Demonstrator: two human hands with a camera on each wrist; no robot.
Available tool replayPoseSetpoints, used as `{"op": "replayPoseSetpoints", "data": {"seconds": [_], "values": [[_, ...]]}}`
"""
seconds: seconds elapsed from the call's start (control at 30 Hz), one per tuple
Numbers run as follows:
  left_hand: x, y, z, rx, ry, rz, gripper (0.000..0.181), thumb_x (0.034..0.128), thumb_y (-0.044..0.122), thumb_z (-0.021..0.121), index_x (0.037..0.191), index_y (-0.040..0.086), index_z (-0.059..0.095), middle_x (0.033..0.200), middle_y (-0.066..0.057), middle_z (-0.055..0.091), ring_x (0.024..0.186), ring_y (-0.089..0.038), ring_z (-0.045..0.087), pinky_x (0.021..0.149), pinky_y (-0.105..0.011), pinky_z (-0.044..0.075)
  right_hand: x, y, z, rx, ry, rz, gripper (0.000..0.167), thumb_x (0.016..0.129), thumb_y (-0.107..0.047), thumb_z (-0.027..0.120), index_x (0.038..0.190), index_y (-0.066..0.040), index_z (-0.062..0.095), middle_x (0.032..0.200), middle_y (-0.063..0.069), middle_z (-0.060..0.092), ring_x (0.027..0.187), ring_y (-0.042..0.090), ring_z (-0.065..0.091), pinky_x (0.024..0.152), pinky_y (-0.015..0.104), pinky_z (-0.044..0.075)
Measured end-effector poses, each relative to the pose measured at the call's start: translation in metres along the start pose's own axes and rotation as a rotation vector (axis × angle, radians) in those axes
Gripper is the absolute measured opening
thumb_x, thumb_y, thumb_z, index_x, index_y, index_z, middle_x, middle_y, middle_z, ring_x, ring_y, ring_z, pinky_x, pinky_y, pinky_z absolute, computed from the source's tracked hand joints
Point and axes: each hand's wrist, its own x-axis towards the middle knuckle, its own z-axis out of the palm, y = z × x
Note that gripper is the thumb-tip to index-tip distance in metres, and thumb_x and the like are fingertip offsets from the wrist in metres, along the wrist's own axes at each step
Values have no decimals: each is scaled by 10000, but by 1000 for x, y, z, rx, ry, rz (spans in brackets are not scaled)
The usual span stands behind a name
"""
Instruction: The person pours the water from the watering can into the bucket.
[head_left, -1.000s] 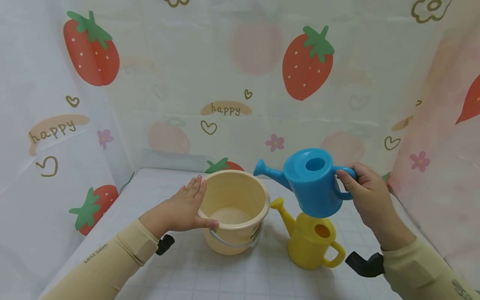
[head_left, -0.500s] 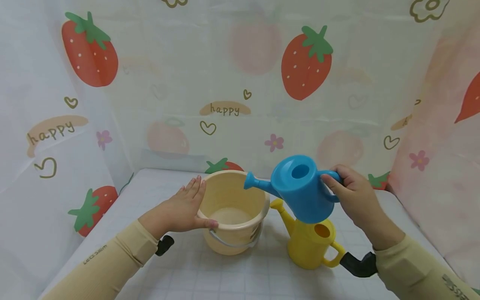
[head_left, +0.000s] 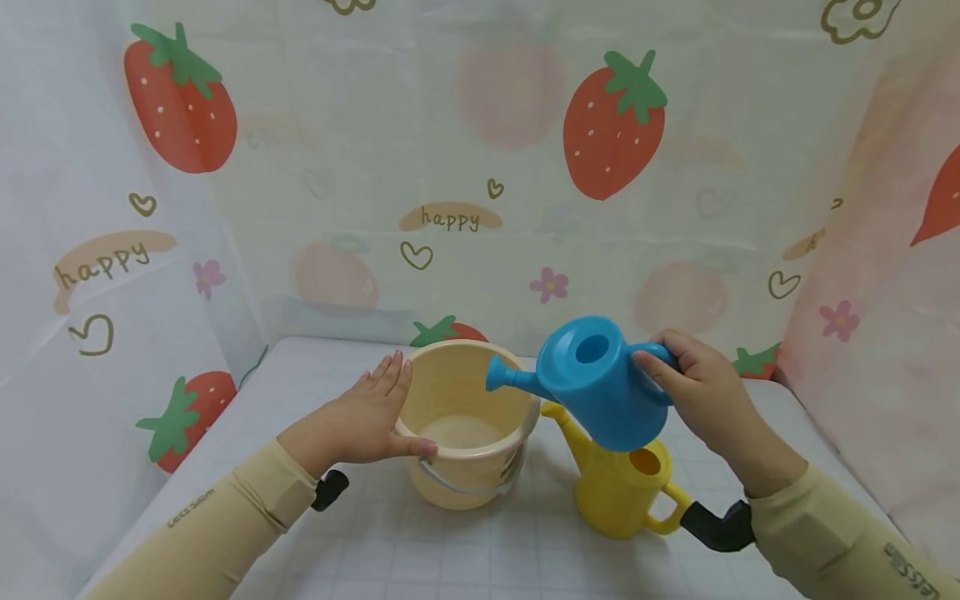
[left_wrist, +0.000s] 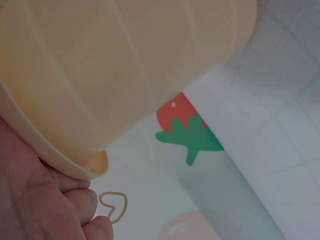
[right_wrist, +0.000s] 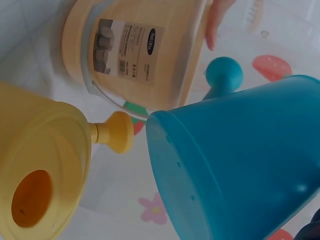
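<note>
A cream bucket (head_left: 472, 492) stands upright on the table, its wire handle hanging down in front. My left hand (head_left: 356, 421) rests on the left of the bucket's rim, fingers straight and thumb along the near edge. In the left wrist view the fingers (left_wrist: 75, 200) lie against the rim from outside. My right hand (head_left: 701, 392) grips the handle of a blue watering can (head_left: 607, 392). The can hangs in the air, tilted left, its spout end over the bucket's right rim. No stream shows at the spout. Below it, a yellow watering can (head_left: 615, 500) stands on the table.
A white gridded cloth covers the table (head_left: 360, 542). Behind and at both sides hang curtains (head_left: 450, 150) printed with strawberries, hearts and flowers. The bucket carries a printed label (right_wrist: 127, 52) on its right side. Black wrist mounts (head_left: 720, 527) stick out below the sleeves.
My right hand has moved left and slightly down with the blue watering can, which is tilted further, its spout now over the bucket. The left hand and bucket have stayed put.
</note>
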Motion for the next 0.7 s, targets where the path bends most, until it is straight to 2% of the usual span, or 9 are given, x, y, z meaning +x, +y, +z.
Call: {"op": "replayPoseSetpoints", "data": {"seconds": [0.23,0.43,0.7], "values": [[0,0,0,6,-2,-5,1224,676,842,381,1434,-68,70,1495,-250,16,1383,-353,11,1075,-525,145,1,-3,-2,-21,-20,-4,327,945,-362,475,971,-42,542,805,88,522,859,263,523,773,467,459],[0,0,0,5,-2,-5,1220,680,836,387,1433,-70,70,1494,-252,12,1382,-359,13,1075,-527,143,2,-3,-3,-10,-28,-5,339,945,-365,473,985,-35,538,847,102,543,883,285,533,810,550,455],[1,-1,0,4,-9,-13,1231,668,848,375,1436,-62,64,1497,-242,3,1384,-344,0,1079,-518,138,3,-2,-3,-4,-31,-12,341,943,-374,473,991,-44,541,868,103,557,894,289,539,817,563,451]]}}
